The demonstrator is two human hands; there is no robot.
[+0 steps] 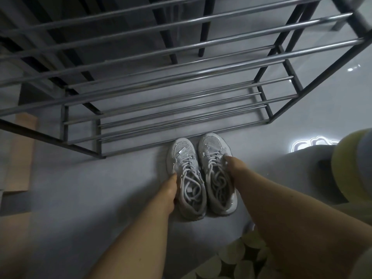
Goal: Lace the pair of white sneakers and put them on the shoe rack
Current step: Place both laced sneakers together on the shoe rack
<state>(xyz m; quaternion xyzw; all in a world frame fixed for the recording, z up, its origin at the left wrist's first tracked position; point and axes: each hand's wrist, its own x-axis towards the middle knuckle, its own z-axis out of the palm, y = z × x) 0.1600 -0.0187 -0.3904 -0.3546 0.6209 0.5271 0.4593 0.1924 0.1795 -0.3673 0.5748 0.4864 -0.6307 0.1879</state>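
Note:
Two white sneakers stand side by side on the grey floor, toes toward the shoe rack (181, 109). Both are laced, with loose lace ends tucked into their openings. My left hand (170, 188) grips the outer side of the left sneaker (186, 168). My right hand (236, 168) holds the right sneaker (213, 150) at its outer side, fingers over the tongue area. The fingers of both hands are mostly hidden behind the shoes. The rack is a dark metal frame with silver bars in several tiers, just beyond the toes.
A cardboard piece (22, 154) lies on the floor at the left, beside the rack's leg. My knee in grey cloth (308, 168) and a yellow-green garment (352, 168) fill the right. A pale patterned cloth (241, 258) lies at the bottom.

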